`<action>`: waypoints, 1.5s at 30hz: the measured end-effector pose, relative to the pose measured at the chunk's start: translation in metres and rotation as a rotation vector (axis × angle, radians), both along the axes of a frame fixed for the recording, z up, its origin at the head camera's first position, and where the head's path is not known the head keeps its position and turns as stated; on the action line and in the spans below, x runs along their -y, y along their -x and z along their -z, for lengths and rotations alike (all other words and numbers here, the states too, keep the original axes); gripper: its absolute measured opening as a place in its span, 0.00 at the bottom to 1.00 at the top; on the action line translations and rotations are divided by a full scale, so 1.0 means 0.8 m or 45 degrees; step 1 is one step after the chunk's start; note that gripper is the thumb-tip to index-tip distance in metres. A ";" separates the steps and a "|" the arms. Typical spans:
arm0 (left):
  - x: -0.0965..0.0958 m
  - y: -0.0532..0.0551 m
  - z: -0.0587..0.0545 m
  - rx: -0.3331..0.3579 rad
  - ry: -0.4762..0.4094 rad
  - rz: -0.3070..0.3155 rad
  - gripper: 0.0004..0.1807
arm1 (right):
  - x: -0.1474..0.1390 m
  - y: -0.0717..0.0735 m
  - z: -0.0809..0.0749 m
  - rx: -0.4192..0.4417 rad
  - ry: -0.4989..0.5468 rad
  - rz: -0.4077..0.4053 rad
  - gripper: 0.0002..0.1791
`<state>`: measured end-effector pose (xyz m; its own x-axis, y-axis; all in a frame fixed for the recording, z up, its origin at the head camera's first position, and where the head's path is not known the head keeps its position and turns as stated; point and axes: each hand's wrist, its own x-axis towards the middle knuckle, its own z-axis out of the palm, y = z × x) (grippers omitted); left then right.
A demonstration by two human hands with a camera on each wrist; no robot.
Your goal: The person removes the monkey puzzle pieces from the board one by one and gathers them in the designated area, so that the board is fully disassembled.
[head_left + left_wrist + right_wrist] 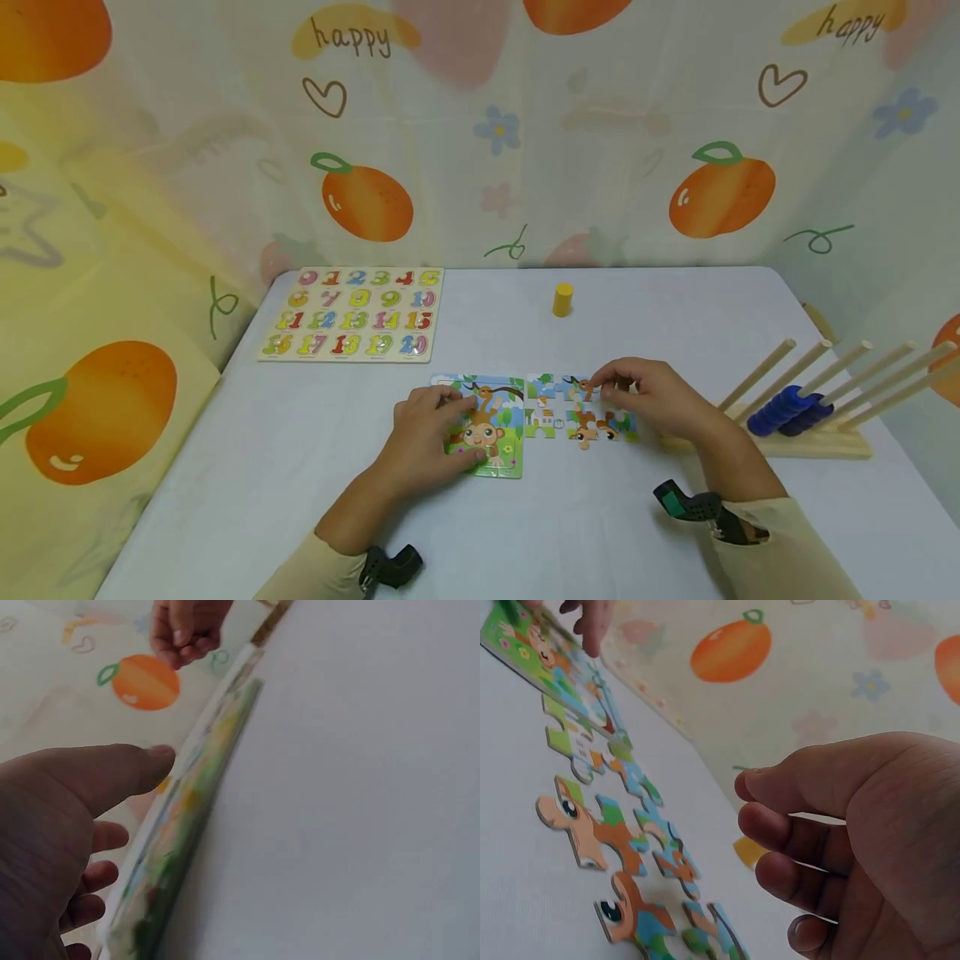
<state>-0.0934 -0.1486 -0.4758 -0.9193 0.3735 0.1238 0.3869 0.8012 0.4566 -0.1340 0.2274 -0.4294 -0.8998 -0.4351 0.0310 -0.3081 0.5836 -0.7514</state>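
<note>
My left hand [431, 433] lies over a monkey puzzle board [510, 458], its thumb and fingers spread and loosely bent. In the left wrist view that thumb stands above the board's edge. My right hand [645, 387] is over the upper right of several loose jigsaw pieces [582, 425] beside the board. In the right wrist view my right hand [885, 817] has loosely bent fingers, and no piece shows between them. The loose pieces [619, 836] there show parts of a brown animal with eyes, some spaced apart.
A number board [352, 321] lies at the back left of the white table [285, 467]. A yellow cylinder [562, 300] stands at the back. On the right is a wooden peg rack [817, 442] with blue beads [776, 410] on its slanting pegs. A printed cloth hangs behind.
</note>
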 end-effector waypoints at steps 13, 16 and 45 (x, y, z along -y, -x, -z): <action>0.083 0.012 -0.002 0.122 0.004 -0.012 0.48 | 0.054 0.013 -0.004 0.113 0.029 -0.165 0.09; 0.091 0.014 0.001 0.126 -0.027 0.015 0.48 | 0.068 0.015 -0.009 0.120 0.036 -0.196 0.10; 0.099 0.017 0.012 0.040 -0.020 0.076 0.49 | 0.212 0.022 0.032 0.269 0.281 -0.359 0.10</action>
